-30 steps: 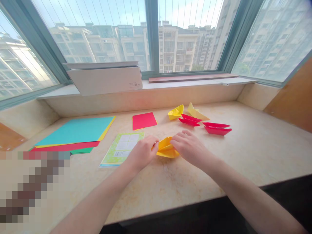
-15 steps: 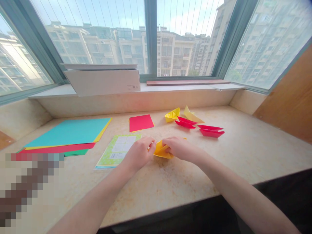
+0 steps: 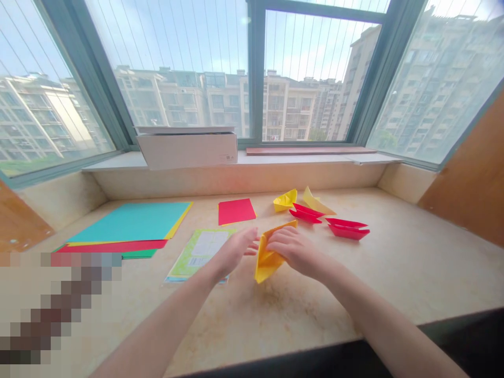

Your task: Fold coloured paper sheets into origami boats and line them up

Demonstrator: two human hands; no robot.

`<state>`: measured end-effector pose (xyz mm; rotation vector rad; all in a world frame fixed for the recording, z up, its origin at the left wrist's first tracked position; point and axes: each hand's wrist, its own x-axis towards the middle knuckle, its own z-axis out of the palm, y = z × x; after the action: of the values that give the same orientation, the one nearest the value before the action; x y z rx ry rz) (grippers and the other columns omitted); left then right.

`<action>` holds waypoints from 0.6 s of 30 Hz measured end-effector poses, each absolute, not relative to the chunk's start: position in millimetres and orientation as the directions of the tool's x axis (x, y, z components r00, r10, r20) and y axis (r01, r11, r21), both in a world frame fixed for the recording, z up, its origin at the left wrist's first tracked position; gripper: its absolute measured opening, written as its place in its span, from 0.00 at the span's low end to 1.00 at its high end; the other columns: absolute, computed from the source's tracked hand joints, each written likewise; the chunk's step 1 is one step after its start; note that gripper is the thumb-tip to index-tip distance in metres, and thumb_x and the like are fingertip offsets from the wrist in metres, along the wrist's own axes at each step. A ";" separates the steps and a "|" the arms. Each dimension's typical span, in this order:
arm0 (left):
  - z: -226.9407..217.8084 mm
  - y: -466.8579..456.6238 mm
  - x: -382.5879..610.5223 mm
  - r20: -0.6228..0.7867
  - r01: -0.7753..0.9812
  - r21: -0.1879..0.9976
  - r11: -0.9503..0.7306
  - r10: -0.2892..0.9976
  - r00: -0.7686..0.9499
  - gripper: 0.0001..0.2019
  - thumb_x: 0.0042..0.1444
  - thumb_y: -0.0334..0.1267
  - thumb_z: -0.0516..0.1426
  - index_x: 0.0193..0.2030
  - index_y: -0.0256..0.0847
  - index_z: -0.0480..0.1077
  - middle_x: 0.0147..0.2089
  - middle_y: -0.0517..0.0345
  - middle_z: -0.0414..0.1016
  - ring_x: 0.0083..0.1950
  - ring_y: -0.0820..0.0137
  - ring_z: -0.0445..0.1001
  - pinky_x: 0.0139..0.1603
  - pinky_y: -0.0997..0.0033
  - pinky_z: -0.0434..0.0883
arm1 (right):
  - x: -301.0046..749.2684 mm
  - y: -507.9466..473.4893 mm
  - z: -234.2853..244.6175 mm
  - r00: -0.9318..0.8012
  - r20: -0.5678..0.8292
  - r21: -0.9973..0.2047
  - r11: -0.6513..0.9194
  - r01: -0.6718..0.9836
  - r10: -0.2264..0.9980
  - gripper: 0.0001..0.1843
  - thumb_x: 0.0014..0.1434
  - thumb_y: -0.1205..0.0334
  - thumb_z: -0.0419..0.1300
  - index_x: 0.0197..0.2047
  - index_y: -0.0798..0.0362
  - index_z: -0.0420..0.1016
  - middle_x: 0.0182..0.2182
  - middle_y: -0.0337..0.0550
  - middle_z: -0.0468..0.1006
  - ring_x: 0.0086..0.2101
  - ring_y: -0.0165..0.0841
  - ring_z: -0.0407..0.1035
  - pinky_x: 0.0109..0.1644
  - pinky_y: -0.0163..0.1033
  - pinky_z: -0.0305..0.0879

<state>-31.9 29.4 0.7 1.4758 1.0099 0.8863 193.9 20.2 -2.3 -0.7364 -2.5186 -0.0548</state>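
My right fingers point(image 3: 280, 242) hold the orange-yellow folded paper point(image 3: 268, 266), seemingly at its open fold. My left fingers point(image 3: 251, 234) are spread just beside it; can't tell if touching. Risk: a one-sided squeeze could twist or crease a wall. Pushing forward might bump the red paper boat point(image 3: 307, 217) beyond my right fingers.
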 end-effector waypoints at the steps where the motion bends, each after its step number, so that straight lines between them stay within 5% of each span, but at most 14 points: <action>1: 2.3 25.5 -29.5 -0.005 0.123 0.991 -0.050 0.912 0.411 0.29 0.59 0.55 0.58 0.60 0.37 0.70 0.59 0.41 0.73 0.56 0.53 0.74 0.53 0.57 0.71 | 190.7 19.6 -3.2 -0.735 0.484 -0.084 0.861 0.501 0.475 0.10 0.67 0.70 0.56 0.46 0.50 0.77 0.42 0.45 0.80 0.47 0.37 0.72 0.53 0.46 0.68; 7: 10.5 14.5 -25.4 0.004 0.032 0.999 -0.028 0.811 0.585 0.20 0.61 0.45 0.59 0.58 0.41 0.72 0.59 0.48 0.75 0.60 0.55 0.72 0.60 0.58 0.67 | 190.9 18.4 -5.9 -0.690 0.580 -0.022 0.855 0.517 0.432 0.20 0.67 0.69 0.56 0.61 0.48 0.70 0.59 0.50 0.73 0.59 0.43 0.66 0.63 0.56 0.62; 11: 4.1 20.6 -30.0 -0.029 -0.022 0.999 0.049 0.831 0.555 0.20 0.57 0.37 0.60 0.57 0.38 0.72 0.57 0.46 0.77 0.58 0.56 0.74 0.60 0.59 0.67 | 206.9 19.5 -3.4 -0.570 0.674 -0.099 0.823 0.560 0.469 0.25 0.67 0.63 0.59 0.66 0.46 0.64 0.62 0.50 0.70 0.63 0.45 0.61 0.66 0.60 0.60; 15: 3.4 22.3 -31.0 -0.074 -0.055 0.992 0.117 0.865 0.497 0.20 0.56 0.35 0.60 0.56 0.39 0.72 0.52 0.48 0.79 0.51 0.60 0.78 0.52 0.64 0.70 | 222.5 23.0 -1.8 -0.354 0.761 -0.236 0.740 0.630 0.544 0.23 0.67 0.59 0.59 0.64 0.46 0.66 0.64 0.51 0.67 0.64 0.46 0.60 0.65 0.59 0.61; 18: 8.8 20.3 -30.7 -0.114 -0.096 0.980 0.176 0.882 0.458 0.18 0.56 0.37 0.60 0.54 0.39 0.72 0.46 0.50 0.81 0.42 0.63 0.80 0.42 0.68 0.71 | 231.4 25.3 -3.7 -0.352 0.706 -0.336 0.728 0.598 0.615 0.22 0.69 0.61 0.55 0.65 0.45 0.64 0.61 0.49 0.71 0.62 0.43 0.64 0.63 0.55 0.66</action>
<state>-30.7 20.3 8.8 1.1900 0.8377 0.8216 231.4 25.3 -3.7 -0.9190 -2.0476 0.0237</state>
